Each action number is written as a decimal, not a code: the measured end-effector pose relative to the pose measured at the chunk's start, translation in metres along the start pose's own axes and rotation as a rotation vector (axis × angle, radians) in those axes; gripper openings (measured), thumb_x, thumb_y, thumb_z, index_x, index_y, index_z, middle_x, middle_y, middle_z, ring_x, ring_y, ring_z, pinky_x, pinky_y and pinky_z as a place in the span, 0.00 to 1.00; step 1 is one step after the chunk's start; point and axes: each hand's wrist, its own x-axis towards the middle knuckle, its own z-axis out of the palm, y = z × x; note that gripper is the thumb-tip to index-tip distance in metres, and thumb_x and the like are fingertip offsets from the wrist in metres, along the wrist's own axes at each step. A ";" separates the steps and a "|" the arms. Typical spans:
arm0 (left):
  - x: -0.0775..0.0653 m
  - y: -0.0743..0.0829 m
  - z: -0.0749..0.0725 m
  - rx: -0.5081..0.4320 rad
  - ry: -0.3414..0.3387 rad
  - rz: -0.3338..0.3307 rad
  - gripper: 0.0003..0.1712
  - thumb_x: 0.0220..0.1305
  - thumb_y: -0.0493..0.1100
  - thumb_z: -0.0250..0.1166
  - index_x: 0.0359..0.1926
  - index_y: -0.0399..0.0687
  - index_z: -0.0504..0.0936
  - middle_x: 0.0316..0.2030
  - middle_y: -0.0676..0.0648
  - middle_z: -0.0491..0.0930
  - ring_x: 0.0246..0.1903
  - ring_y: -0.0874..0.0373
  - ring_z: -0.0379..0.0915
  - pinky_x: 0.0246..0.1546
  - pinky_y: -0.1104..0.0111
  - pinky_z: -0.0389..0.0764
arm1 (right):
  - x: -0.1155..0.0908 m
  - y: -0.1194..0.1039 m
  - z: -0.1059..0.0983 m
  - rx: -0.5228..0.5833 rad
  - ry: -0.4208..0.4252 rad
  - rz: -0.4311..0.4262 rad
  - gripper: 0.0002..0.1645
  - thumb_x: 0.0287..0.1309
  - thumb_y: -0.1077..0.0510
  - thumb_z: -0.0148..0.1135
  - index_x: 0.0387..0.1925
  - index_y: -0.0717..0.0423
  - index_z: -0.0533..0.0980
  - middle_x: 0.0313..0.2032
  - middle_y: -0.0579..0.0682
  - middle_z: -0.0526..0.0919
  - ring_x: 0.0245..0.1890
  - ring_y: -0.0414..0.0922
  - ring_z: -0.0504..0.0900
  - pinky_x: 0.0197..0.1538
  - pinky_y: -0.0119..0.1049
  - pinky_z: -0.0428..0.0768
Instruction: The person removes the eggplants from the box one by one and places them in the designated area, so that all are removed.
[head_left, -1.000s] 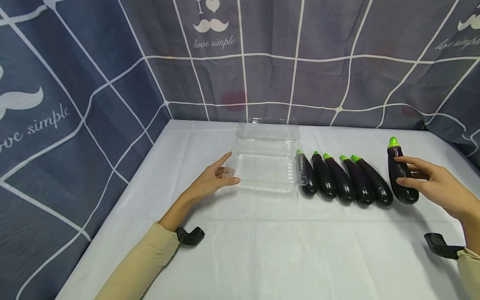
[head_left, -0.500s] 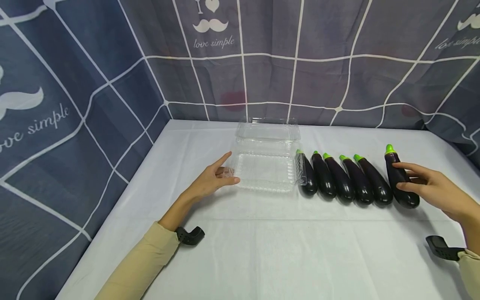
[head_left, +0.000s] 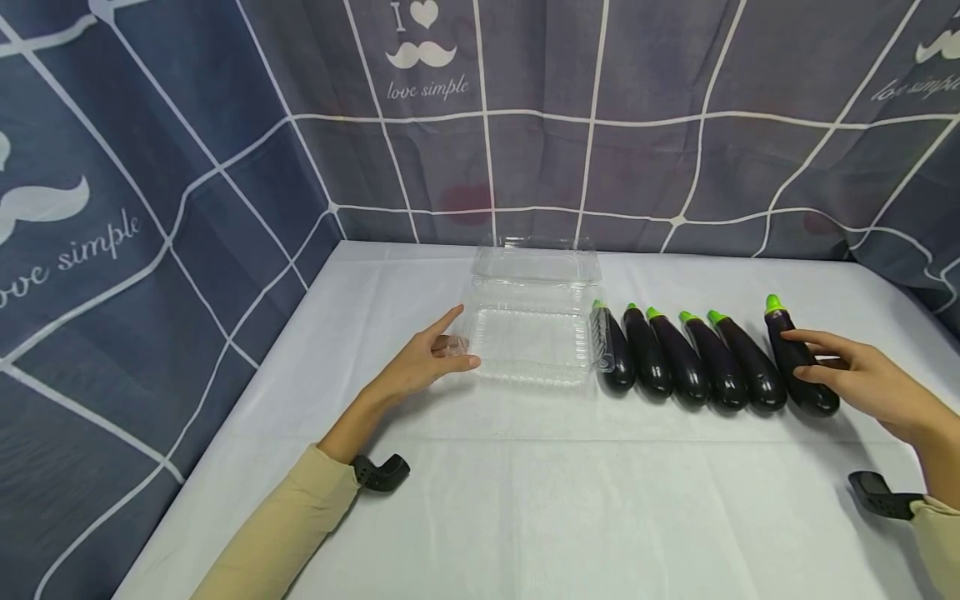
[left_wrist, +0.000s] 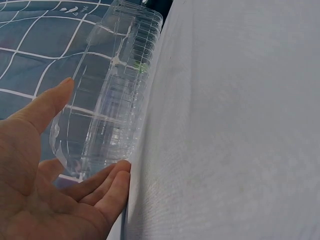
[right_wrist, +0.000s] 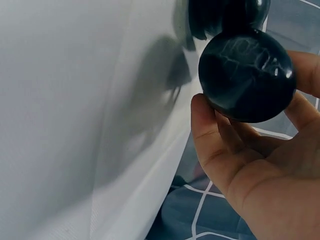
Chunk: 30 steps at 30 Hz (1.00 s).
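A clear plastic clamshell container (head_left: 532,342) lies with its lid folded back at the table's middle. My left hand (head_left: 422,360) is at its left side, fingers spread and mostly straight. In the left wrist view, the fingertips (left_wrist: 120,185) reach the container's lower edge, while the thumb stands up beside its wall. At the far right of the row, my right hand (head_left: 862,367) holds a dark purple eggplant (head_left: 795,362) with a green cap, thumb on one side and fingers on the other. Its rounded bottom (right_wrist: 247,75) faces the right wrist camera.
Several more eggplants (head_left: 686,358) lie side by side between the container and the held one; the leftmost is partly behind the container's clear side. A white cloth covers the table (head_left: 525,500). A grey checked curtain (head_left: 540,158) hangs behind and at the left.
My right hand has brought its eggplant down and slightly left, against the row's right end, its green cap swinging left. The rightmost row eggplant's cap shifted slightly. My left hand has stayed still.
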 end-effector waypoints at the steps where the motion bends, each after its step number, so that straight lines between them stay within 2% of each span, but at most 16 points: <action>1: 0.000 0.000 0.000 0.002 0.001 0.001 0.54 0.59 0.54 0.72 0.79 0.65 0.48 0.65 0.38 0.68 0.67 0.43 0.62 0.60 0.46 0.68 | 0.000 0.000 0.000 -0.002 0.002 0.002 0.36 0.70 0.58 0.57 0.74 0.59 0.57 0.63 0.81 0.56 0.40 0.16 0.60 0.33 0.20 0.66; 5: 0.001 0.000 0.000 0.006 0.009 -0.002 0.55 0.58 0.55 0.72 0.79 0.66 0.48 0.65 0.39 0.68 0.66 0.44 0.62 0.60 0.47 0.68 | 0.001 0.000 0.001 -0.006 0.011 -0.004 0.34 0.71 0.59 0.56 0.73 0.61 0.57 0.62 0.81 0.57 0.40 0.16 0.60 0.33 0.20 0.67; 7: 0.001 -0.001 0.000 0.008 0.010 0.000 0.55 0.58 0.55 0.72 0.79 0.65 0.48 0.65 0.38 0.67 0.67 0.44 0.61 0.60 0.46 0.67 | 0.001 0.000 0.002 -0.016 0.017 -0.008 0.34 0.71 0.59 0.56 0.72 0.63 0.57 0.62 0.80 0.58 0.41 0.18 0.63 0.33 0.19 0.68; 9: 0.001 -0.001 0.000 0.011 0.012 0.000 0.55 0.58 0.55 0.72 0.79 0.66 0.48 0.67 0.38 0.66 0.67 0.44 0.61 0.60 0.46 0.68 | 0.001 0.000 0.003 -0.026 0.018 -0.007 0.35 0.71 0.58 0.56 0.72 0.64 0.56 0.61 0.81 0.58 0.45 0.31 0.73 0.32 0.20 0.68; 11: 0.001 -0.001 0.000 0.013 0.008 -0.001 0.55 0.58 0.55 0.72 0.79 0.65 0.48 0.67 0.38 0.65 0.67 0.43 0.60 0.60 0.46 0.68 | 0.001 -0.001 0.004 -0.036 0.016 -0.001 0.36 0.71 0.57 0.56 0.73 0.66 0.54 0.61 0.81 0.58 0.50 0.52 0.77 0.32 0.20 0.68; 13: 0.001 -0.002 0.000 0.013 0.005 -0.001 0.55 0.58 0.55 0.72 0.79 0.65 0.48 0.67 0.38 0.65 0.67 0.43 0.60 0.60 0.46 0.68 | 0.002 -0.002 0.005 -0.044 0.012 0.004 0.38 0.72 0.57 0.55 0.73 0.68 0.52 0.61 0.82 0.58 0.54 0.72 0.70 0.32 0.21 0.68; 14: 0.001 -0.002 0.001 0.014 0.004 -0.001 0.55 0.58 0.55 0.72 0.79 0.65 0.48 0.67 0.38 0.65 0.67 0.43 0.60 0.60 0.46 0.68 | 0.002 -0.002 0.005 -0.045 0.010 0.003 0.38 0.72 0.57 0.55 0.73 0.69 0.51 0.61 0.82 0.58 0.55 0.77 0.66 0.32 0.21 0.68; 16: 0.001 -0.003 0.001 0.010 0.003 0.001 0.55 0.58 0.55 0.72 0.79 0.65 0.48 0.66 0.38 0.66 0.67 0.43 0.61 0.60 0.46 0.67 | 0.002 -0.002 0.006 -0.047 0.003 0.006 0.38 0.73 0.57 0.54 0.73 0.69 0.50 0.61 0.82 0.58 0.56 0.78 0.64 0.37 0.29 0.74; 18: 0.001 -0.003 0.001 0.004 0.005 0.000 0.55 0.58 0.55 0.72 0.79 0.65 0.48 0.66 0.38 0.67 0.67 0.43 0.61 0.60 0.46 0.67 | 0.002 -0.003 0.007 -0.049 -0.014 0.010 0.38 0.73 0.57 0.52 0.73 0.70 0.49 0.61 0.83 0.57 0.57 0.78 0.64 0.44 0.43 0.77; 21: 0.000 -0.004 0.001 -0.001 0.006 -0.007 0.55 0.58 0.55 0.72 0.79 0.66 0.49 0.66 0.38 0.67 0.67 0.43 0.61 0.60 0.46 0.67 | 0.002 -0.003 0.008 -0.055 -0.048 0.020 0.38 0.74 0.56 0.51 0.74 0.70 0.47 0.61 0.83 0.56 0.58 0.79 0.62 0.48 0.65 0.70; 30: 0.000 -0.004 0.002 -0.008 0.011 -0.027 0.55 0.58 0.56 0.73 0.78 0.69 0.49 0.66 0.40 0.66 0.67 0.45 0.61 0.60 0.47 0.68 | 0.003 -0.003 0.009 -0.047 -0.100 0.040 0.41 0.76 0.54 0.48 0.75 0.68 0.41 0.62 0.84 0.54 0.60 0.80 0.57 0.51 0.72 0.65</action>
